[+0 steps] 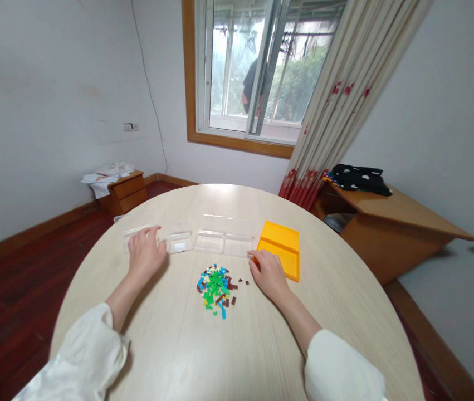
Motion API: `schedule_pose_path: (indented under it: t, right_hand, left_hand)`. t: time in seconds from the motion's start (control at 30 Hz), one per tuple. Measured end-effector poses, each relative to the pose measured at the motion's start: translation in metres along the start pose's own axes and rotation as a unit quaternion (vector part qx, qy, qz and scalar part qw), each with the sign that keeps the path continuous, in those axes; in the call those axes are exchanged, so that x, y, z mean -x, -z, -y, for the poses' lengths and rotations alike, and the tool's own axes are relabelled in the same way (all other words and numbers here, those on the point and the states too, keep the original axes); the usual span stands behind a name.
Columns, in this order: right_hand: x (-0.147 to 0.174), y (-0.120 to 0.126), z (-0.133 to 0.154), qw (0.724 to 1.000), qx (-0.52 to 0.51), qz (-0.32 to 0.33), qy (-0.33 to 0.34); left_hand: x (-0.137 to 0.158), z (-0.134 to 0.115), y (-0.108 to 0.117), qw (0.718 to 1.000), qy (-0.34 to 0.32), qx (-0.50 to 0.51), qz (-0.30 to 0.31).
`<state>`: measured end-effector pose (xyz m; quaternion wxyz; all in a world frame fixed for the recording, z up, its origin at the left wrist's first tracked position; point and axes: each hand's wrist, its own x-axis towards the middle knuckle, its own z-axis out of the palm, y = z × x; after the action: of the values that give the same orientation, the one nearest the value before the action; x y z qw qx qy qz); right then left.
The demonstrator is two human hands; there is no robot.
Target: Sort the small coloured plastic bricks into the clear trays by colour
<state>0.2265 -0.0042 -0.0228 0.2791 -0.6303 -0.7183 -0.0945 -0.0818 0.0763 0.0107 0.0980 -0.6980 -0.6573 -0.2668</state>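
My left hand (147, 252) is curled over a clear plastic box (130, 234) at the far left of a row of boxes, its thumb and fingers at the box's edges. My right hand (269, 271) lies over the near left edge of an open yellow box (289, 262); its fingers reach the right end of a clear box (239, 245) and look slightly spread. Between my hands lies a heap of small building bricks (215, 287), green, blue, brown, cream and yellow. A few brown bricks lie apart on its right.
Another clear box (209, 240) and a smaller clear box (179, 243) with a white label stand in the row. They rest on a round pale wooden table (228, 356). Behind are a window (257, 67), a curtain (345, 89) and a wooden desk (404, 217) with folded cloth. A person stands beyond the window.
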Motion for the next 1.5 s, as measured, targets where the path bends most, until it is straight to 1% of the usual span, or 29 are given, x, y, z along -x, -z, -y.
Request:
schedule_pose_path:
  t: [0.07, 0.13, 0.2, 0.27, 0.33, 0.47, 0.53, 0.67, 0.8, 0.9, 1.03, 1.23, 1.5]
  right_hand:
    - [0.0, 0.0, 0.0, 1.0, 0.001, -0.001, -0.001]
    - [0.0, -0.001, 0.0, 1.0, 0.0, -0.003, -0.002]
    - [0.0, -0.001, 0.0, 1.0, 0.0, -0.003, -0.002]
    - [0.0, 0.0, 0.0, 1.0, 0.001, -0.001, -0.002]
    - [-0.001, 0.0, 0.0, 1.0, 0.003, 0.001, -0.002]
    - [-0.001, 0.001, 0.001, 1.0, 0.006, -0.003, -0.003]
    - [-0.001, 0.002, 0.001, 1.0, 0.006, -0.002, -0.003]
    - [-0.001, 0.001, 0.001, 1.0, 0.003, 0.0, 0.001]
    - [-0.001, 0.0, -0.002, 1.0, 0.006, -0.003, 0.004]
    - [-0.001, -0.001, -0.005, 1.0, 0.009, -0.003, 0.001]
    - [-0.002, -0.001, -0.009, 1.0, 0.008, -0.004, -0.002]
    - [-0.004, 0.002, -0.015, 1.0, 0.015, -0.008, -0.017]
    - [-0.004, 0.001, -0.018, 1.0, 0.016, -0.015, -0.018]
  left_hand:
    - [-0.005, 0.012, 0.0, 0.998, 0.03, -0.036, 0.039]
    - [-0.008, 0.018, 0.001, 0.994, 0.047, -0.042, 0.092]
    - [-0.01, 0.02, 0.002, 0.989, 0.058, -0.045, 0.13]
    - [-0.011, 0.019, 0.005, 0.985, 0.057, -0.046, 0.155]
    - [-0.011, 0.018, 0.007, 0.982, 0.043, -0.033, 0.183]
    - [-0.01, 0.019, 0.012, 0.968, -0.012, 0.018, 0.251]
    - [-0.008, 0.018, 0.013, 0.963, -0.038, 0.042, 0.265]
    - [-0.004, 0.01, 0.008, 0.965, -0.064, 0.078, 0.243]
    - [0.0, 0.002, -0.003, 0.968, -0.104, 0.078, 0.216]
    - [0.002, 0.001, -0.008, 0.971, -0.11, 0.075, 0.198]
    - [0.004, 0.002, -0.013, 0.97, -0.122, 0.087, 0.19]
    - [0.007, -0.004, -0.014, 0.969, -0.136, 0.092, 0.184]
    - [0.01, -0.013, -0.008, 0.971, -0.127, 0.084, 0.186]
